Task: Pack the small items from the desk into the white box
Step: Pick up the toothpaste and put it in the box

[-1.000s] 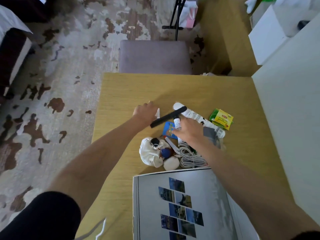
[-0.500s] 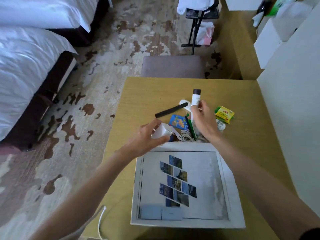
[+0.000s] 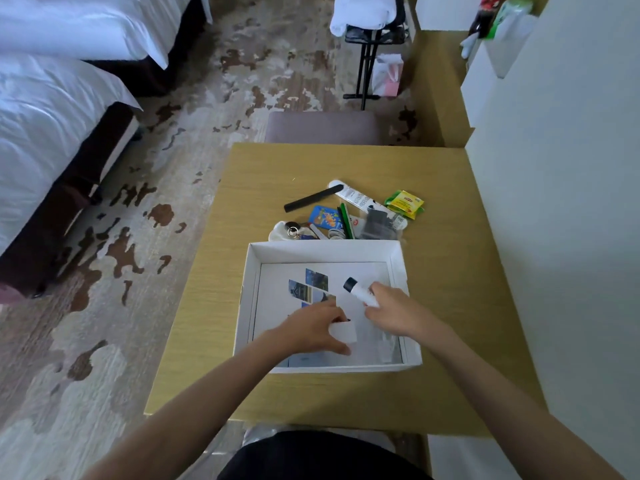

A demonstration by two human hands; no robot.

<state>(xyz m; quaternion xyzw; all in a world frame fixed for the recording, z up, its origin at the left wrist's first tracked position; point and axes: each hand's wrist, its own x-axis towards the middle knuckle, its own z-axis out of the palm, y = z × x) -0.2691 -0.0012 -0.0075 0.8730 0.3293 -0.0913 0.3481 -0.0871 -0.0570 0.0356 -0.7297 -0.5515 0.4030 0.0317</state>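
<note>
beside two beds (image 3: pixel 52 109), wooden desk (image 3: pixel 450 271)

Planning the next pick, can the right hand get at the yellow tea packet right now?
Probably not yet: the right hand grips a black-capped white tube inside the white box. Once freed, yes: the yellow tea packet lies uncovered beyond the far wall.

white box (image 3: pixel 398 261), yellow-green packet (image 3: pixel 405 202), black stick (image 3: pixel 311 202), brown-blotched carpet (image 3: pixel 138 237)
</note>
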